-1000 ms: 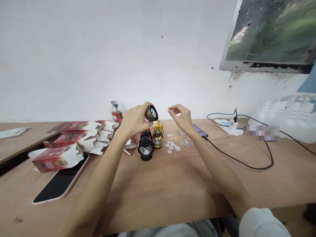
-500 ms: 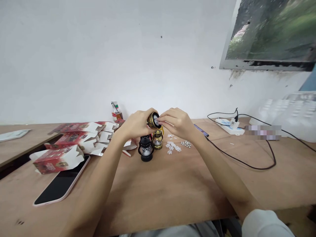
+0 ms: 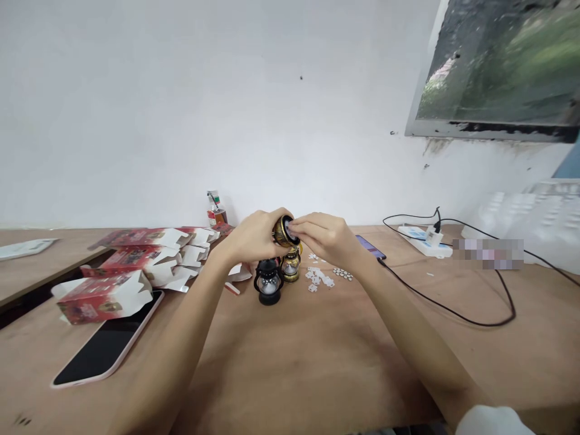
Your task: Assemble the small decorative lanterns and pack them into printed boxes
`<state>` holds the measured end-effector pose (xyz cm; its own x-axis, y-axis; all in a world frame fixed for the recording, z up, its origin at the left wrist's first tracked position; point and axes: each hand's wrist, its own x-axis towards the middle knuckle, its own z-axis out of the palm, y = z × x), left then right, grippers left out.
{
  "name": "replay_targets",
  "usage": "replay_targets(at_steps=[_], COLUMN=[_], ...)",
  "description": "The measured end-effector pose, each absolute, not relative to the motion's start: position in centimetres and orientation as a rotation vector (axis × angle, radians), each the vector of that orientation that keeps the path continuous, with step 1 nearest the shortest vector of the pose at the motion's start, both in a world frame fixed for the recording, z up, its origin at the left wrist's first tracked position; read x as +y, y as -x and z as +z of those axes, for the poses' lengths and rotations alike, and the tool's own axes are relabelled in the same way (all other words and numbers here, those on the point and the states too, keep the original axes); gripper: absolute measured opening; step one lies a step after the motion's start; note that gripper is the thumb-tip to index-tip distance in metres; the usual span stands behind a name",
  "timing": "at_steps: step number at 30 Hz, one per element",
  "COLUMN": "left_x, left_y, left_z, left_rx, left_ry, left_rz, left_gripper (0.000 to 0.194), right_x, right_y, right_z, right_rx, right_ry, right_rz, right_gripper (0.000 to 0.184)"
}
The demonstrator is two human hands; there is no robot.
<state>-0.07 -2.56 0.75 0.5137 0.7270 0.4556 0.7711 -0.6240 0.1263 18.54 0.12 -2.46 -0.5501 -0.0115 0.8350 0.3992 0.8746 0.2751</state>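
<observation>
My left hand [image 3: 254, 237] is wrapped round a small gold-and-black lantern [image 3: 281, 232], held tipped over with its underside facing right. At that underside, the fingers of my right hand [image 3: 330, 235] are pinched together; whatever lies between their tips is hidden. Below my hands a black lantern [image 3: 269, 285] stands upright on the table. Beside it is a gold lantern [image 3: 290, 267], partly covered by the one I hold. Small white plastic pieces [image 3: 319, 278] lie to the right, along with several round button cells [image 3: 343, 274].
Red-and-white opened cartons [image 3: 104, 296] pile up at the left, one overlapping a phone [image 3: 109, 344]. Another phone [image 3: 370, 246] is plugged into a black cable [image 3: 453, 315], near a white power strip [image 3: 423, 241]. A bottle [image 3: 217, 211] stands by the wall.
The view has tilted slightly upward, so everything sits a little lower. My right fingertips remain at the held lantern's underside, with only a small shift.
</observation>
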Motion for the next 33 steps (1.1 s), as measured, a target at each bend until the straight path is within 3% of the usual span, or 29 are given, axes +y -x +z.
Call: replay_targets(at_steps=[11,24,33], left_x=[-2.7,-2.8,-3.1], left_y=[-0.1,-0.4,-0.2], left_z=[0.7,0.6,0.9], left_rx=[-1.344,-1.348,-1.398], left_ry=[2.657,2.679,2.727], left_rz=[-0.619,-0.969,-0.896], left_gripper=[0.042,0.042,0.042], right_x=[-0.3,-1.5,-1.4], right_y=[-19.2,-18.5,-18.4], right_z=[-2.0,-2.0,-2.1], right_rx=[-2.204,-2.139,-2.182], right_ry=[0.257,0.362,0.356], right_rz=[-0.467,-0.666,-0.648], right_gripper=[0.016,0.024,0.023])
